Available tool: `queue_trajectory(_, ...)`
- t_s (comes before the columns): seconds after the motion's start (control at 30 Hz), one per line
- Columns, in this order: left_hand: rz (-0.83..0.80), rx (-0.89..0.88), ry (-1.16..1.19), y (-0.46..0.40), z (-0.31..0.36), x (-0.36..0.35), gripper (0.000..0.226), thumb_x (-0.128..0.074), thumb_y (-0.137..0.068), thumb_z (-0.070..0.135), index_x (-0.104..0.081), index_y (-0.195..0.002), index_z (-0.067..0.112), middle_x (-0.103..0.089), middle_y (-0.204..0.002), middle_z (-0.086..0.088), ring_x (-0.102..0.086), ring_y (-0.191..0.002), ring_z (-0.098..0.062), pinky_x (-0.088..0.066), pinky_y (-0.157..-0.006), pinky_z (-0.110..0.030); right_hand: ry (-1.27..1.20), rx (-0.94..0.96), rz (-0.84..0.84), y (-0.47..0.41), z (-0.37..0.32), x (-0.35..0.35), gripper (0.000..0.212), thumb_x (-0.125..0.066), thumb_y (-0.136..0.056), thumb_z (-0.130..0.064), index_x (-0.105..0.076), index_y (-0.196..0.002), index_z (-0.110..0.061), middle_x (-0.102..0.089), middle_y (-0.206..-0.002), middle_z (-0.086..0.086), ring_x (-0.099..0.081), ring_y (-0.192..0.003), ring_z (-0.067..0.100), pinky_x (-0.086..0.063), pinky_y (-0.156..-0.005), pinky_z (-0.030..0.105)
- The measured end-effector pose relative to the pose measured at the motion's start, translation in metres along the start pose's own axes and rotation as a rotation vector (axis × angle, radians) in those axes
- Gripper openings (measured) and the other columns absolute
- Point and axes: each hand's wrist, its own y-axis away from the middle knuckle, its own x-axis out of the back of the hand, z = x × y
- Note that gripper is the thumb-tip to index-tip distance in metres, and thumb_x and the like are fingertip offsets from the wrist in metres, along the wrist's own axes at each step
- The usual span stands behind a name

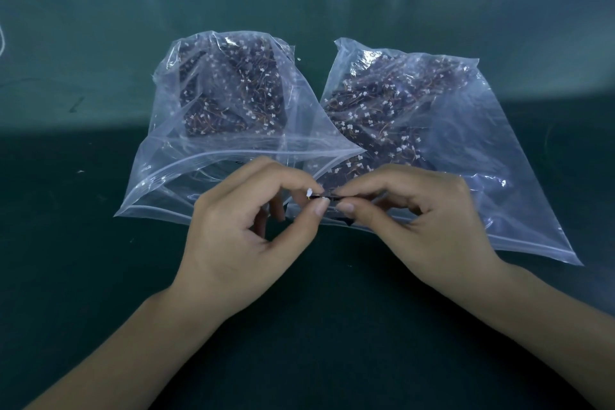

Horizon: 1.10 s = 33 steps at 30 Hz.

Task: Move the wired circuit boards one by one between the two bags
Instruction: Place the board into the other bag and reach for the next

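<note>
At the near middle of a dark green bench mat (pixel 100 276), a person's two bare hands meet over one small dark circuit board with a white connector (pixel 324 196), held just above the mouths of two clear zip-top plastic bags. The left hand (pixel 243 240) pinches the board's left end between thumb and forefinger, beside the white connector; the right hand (pixel 419 223) pinches the other end the same way, the remaining fingers of both loosely curled. The board's long axis runs left to right, parallel to the mat's near edge, so each hand has an end and neither is plainly nearer. It hangs where the two openings overlap, the left bag (pixel 213 130) toward the mat's left edge and the right bag (pixel 449 150) toward its right. The coming move, by my reading, turns on which hand lets go: the board sits roughly level with both mouths, and the frame does not settle which bag is the destination. Count: two bags, two hands, one board in the grip. Each bag holds a heap of dark boards with thin reddish wires and white plugs, too tangled to number. Shelving with small items stands beyond the mat's far edge.
</note>
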Motion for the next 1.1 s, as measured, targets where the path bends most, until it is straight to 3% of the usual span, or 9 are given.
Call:
queue_trajectory(0.2, 0.007, 0.005, -0.019, -0.0003, 0.0006, -0.0001, 0.008, -0.075, -0.097, 0.019, -0.075, -0.090, 0.015, -0.067, -0.088, 0.010, -0.060, -0.071, -0.018, -0.046, -0.056, -0.031, 0.074, 0.066, -0.011, -0.0003, 0.0013, -0.0008, 0.012, -0.077, -0.095, -0.009, -0.081, -0.106, -0.009, -0.077, -0.097, -0.007, -0.075, -0.090, 0.010, -0.057, -0.078, 0.020)
queue_trajectory(0.5, -0.034, 0.035, -0.054, -0.0015, -0.0003, 0.0001, 0.006, -0.076, -0.094, 0.015, -0.074, -0.088, 0.018, -0.066, -0.089, 0.008, -0.062, -0.074, -0.021, -0.047, -0.057, -0.035, 0.098, 0.046, -0.010, -0.0001, 0.0006, -0.0003, 0.009, -0.072, -0.099, -0.016, -0.079, -0.102, -0.011, -0.074, -0.091, -0.007, -0.071, -0.084, 0.014, -0.054, -0.069, 0.028)
queue_trajectory(0.73, -0.045, 0.005, -0.062, -0.0010, 0.0001, 0.0012, 0.008, -0.075, -0.095, 0.020, -0.074, -0.087, 0.019, -0.066, -0.089, 0.011, -0.064, -0.078, -0.018, -0.048, -0.057, -0.034, 0.105, 0.049, -0.018, 0.0001, 0.0011, -0.0004, 0.007, -0.072, -0.100, -0.017, -0.078, -0.100, -0.013, -0.073, -0.092, -0.009, -0.070, -0.085, 0.015, -0.051, -0.070, 0.022)
queue_trajectory(0.9, -0.071, 0.016, -0.053, -0.0011, -0.0018, 0.0007, 0.004, -0.078, -0.094, 0.017, -0.076, -0.090, 0.017, -0.067, -0.092, 0.011, -0.065, -0.077, -0.017, -0.049, -0.056, -0.035, 0.115, 0.046, -0.015, 0.0005, 0.0031, 0.0001, 0.006, -0.072, -0.100, -0.015, -0.078, -0.101, -0.014, -0.073, -0.092, -0.010, -0.070, -0.085, 0.014, -0.053, -0.066, 0.028)
queue_trajectory(1.1, -0.067, 0.003, -0.054, -0.0008, -0.0017, 0.0007, 0.005, -0.077, -0.093, 0.015, -0.076, -0.088, 0.016, -0.067, -0.089, 0.010, -0.064, -0.075, -0.017, -0.048, -0.056, -0.035, 0.110, 0.062, -0.017, 0.0003, 0.0026, -0.0004, 0.007, -0.072, -0.099, -0.016, -0.078, -0.101, -0.013, -0.073, -0.093, -0.010, -0.070, -0.088, 0.010, -0.046, -0.076, 0.013)
